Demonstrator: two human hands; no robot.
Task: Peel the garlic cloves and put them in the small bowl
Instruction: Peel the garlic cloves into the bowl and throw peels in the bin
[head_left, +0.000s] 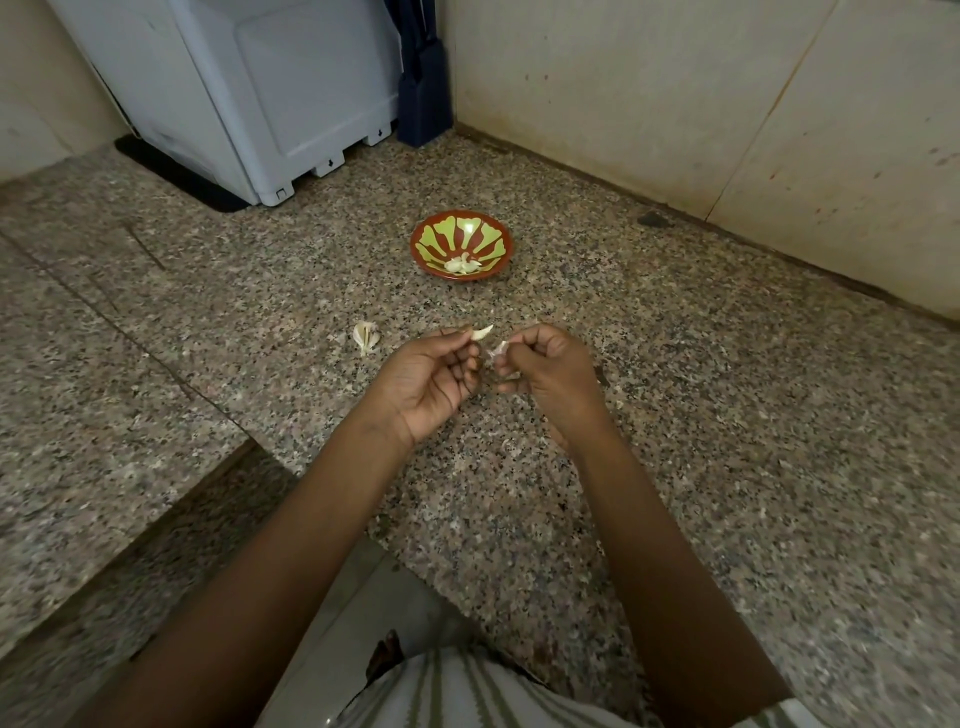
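Observation:
A small red bowl with a green pattern (429, 240) stands on the granite counter, with a few peeled garlic cloves (462, 265) lying in it. In front of it, above the counter, my left hand (428, 382) pinches a pale garlic clove (481, 333) between thumb and fingertips. My right hand (545, 371) is close beside it, fingers closed on a thin piece of garlic skin (500, 349). The rest of the garlic bulb (365, 337) lies on the counter just left of my left hand.
A white appliance (249, 98) and a dark blue object (423, 98) stand at the back left. A tiled wall (675, 104) runs along the right. The granite counter (727, 415) edge drops off at lower left. Small skin scraps (511, 447) lie near my right wrist.

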